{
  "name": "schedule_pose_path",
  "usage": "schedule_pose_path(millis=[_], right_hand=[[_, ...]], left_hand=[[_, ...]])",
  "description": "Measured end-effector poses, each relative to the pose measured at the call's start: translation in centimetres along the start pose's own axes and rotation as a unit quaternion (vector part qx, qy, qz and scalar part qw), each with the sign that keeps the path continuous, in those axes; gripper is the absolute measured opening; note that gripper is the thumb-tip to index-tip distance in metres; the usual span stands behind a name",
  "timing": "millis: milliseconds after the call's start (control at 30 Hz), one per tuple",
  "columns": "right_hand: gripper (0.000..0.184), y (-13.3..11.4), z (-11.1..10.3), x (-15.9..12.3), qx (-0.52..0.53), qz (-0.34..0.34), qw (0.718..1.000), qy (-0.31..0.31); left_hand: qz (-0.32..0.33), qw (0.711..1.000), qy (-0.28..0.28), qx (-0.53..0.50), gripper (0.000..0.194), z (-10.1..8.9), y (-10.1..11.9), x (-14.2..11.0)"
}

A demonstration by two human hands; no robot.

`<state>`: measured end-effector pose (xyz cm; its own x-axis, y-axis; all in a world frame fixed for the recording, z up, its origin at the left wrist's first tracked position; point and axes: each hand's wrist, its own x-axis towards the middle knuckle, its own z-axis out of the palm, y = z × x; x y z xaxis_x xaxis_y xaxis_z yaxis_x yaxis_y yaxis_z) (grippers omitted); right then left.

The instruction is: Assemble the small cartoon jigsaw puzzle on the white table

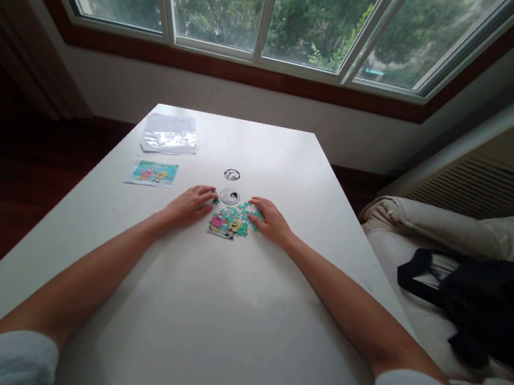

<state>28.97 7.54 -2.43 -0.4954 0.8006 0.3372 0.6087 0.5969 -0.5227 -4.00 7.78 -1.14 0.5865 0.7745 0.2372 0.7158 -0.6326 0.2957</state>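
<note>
A partly joined jigsaw puzzle [227,221] with pink and yellow cartoon figures on a teal ground lies on the white table. My left hand [191,204] rests at its left side, fingers stretched out and thumb apart. Close to those fingertips is a small dark teal puzzle piece [216,201]; whether they touch it is hard to see. On the right, my right hand [270,220] spreads its thumb and fingers over loose teal puzzle pieces [246,207], partly hiding them. Just beyond the puzzle sits a round silvery lid-like disc [229,196].
A second round dark-and-white item [231,175] lies farther back on the table [220,315]. To the left are a printed picture card [155,172] and a clear plastic bag [171,134]. Beside the table, a dark garment [494,308] lies on a pale sofa [389,236].
</note>
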Motion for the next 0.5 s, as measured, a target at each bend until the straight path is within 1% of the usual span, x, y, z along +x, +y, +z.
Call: schedule_pose_path(millis=[67, 133, 200, 300, 433, 500], right_hand=[[0.055, 0.0, -0.1, -0.7, -0.053, -0.023, 0.998, -0.037], [0.059, 0.0, 0.0, -1.0, -0.088, -0.029, 0.994, -0.057], [0.060, 0.3, 0.2, -0.9, -0.101, -0.027, 0.992, -0.066], [0.064, 1.0, 0.5, 0.0, -0.098, -0.025, 0.992, -0.079], [0.065, 1.9, 0.9, 2.0, -0.091, -0.024, 0.991, -0.093], [0.064, 2.3, 1.0, 2.9, -0.082, -0.021, 0.993, -0.085]], left_hand=[[-0.008, 1.000, 0.006, -0.007, 0.043, 0.1, 0.2, 0.0], [-0.012, 1.000, 0.010, -0.003, 0.046, 0.2, 0.7, 0.0], [-0.008, 1.000, 0.017, 0.005, 0.047, 0.1, 1.3, 0.0], [0.016, 1.000, 0.024, 0.002, 0.044, 0.0, 2.0, 0.0], [0.052, 0.999, 0.005, -0.009, 0.040, 0.0, 2.2, -0.1], [0.060, 0.998, -0.001, -0.011, 0.036, 0.0, 2.2, -0.1]])
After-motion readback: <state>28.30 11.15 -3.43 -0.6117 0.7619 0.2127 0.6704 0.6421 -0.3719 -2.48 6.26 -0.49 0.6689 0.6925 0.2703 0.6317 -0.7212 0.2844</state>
